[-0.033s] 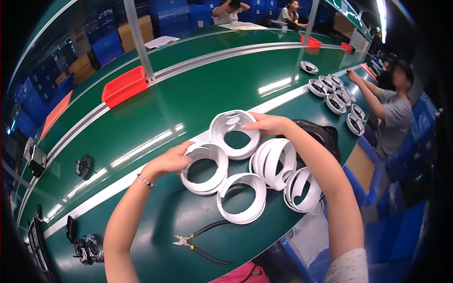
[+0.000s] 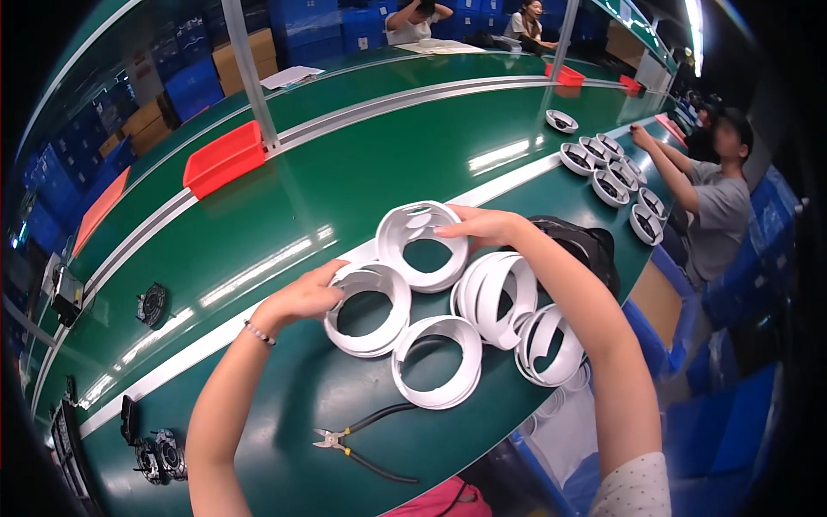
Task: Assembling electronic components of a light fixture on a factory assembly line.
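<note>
My left hand [image 2: 307, 295] grips the rim of a stack of white plastic rings [image 2: 399, 302], thumb inside and fingers around the outside. Behind it, slightly to the right, another white ring stack [image 2: 389, 241] is held at its right side by my right hand [image 2: 485, 227], thumb over the rim. Nearer me sits a third white ring stack [image 2: 471, 353], untouched. Two more lie tipped to its right: a leaning ring stack [image 2: 469, 293] and a smaller-looking ring stack [image 2: 528, 349] by the table edge. Diagonal cutters [image 2: 331, 438] with black handles lie spread in front.
A black bag [image 2: 594, 250] sits beyond my right forearm. Black round parts [image 2: 152, 306] lie at the left, with more black parts [image 2: 164, 457] nearer. A red bin [image 2: 222, 177] stands across the green surface. At right a co-worker [image 2: 724, 194] sits by several white bowl-shaped parts [image 2: 610, 188].
The whole view has shifted very slightly; both hands keep their grip on the same ring stacks.
</note>
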`<state>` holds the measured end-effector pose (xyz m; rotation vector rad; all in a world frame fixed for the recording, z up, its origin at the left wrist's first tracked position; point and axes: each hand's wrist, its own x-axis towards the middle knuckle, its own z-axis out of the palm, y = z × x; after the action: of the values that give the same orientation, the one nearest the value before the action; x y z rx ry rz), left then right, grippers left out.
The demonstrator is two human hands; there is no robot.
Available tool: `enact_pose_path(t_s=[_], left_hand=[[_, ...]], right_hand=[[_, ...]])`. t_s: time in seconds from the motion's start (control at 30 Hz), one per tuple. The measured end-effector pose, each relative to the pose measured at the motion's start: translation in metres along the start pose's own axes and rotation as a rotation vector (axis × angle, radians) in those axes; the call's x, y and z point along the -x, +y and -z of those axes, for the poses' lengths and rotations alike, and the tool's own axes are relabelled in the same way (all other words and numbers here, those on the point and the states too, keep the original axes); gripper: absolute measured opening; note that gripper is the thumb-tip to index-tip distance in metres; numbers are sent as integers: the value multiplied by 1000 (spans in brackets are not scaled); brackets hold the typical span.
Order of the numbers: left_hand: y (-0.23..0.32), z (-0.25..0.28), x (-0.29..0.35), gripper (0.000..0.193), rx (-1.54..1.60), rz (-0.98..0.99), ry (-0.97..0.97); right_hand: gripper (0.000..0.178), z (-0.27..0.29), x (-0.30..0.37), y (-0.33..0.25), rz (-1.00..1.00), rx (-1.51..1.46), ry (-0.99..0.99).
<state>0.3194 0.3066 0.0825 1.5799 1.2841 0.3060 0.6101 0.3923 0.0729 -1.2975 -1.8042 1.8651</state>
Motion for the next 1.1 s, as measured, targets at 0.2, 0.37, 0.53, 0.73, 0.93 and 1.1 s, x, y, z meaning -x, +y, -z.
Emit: enact_pose_path(t_s=[0.2, 0.37, 0.53, 0.73, 0.93, 1.1], left_hand=[[-2, 7, 18, 60, -153, -122, 100], [-18, 12, 67, 38, 104, -280, 344], [-24, -12, 91, 33, 215, -271, 363], [-28, -16, 110, 31, 331, -343, 345], [-67, 3, 159, 29, 350, -333, 505], [-126, 33, 204, 23, 366, -171, 779]], right_hand=[[58, 35, 42, 1, 220, -114, 243], [53, 5, 151, 29, 318, -191, 589], [51, -49, 185, 113, 605, -259, 839], [57, -49, 169, 123, 602, -335, 786], [63, -33, 192, 133, 474, -369, 554], [62, -60, 193, 166, 466, -516, 649]])
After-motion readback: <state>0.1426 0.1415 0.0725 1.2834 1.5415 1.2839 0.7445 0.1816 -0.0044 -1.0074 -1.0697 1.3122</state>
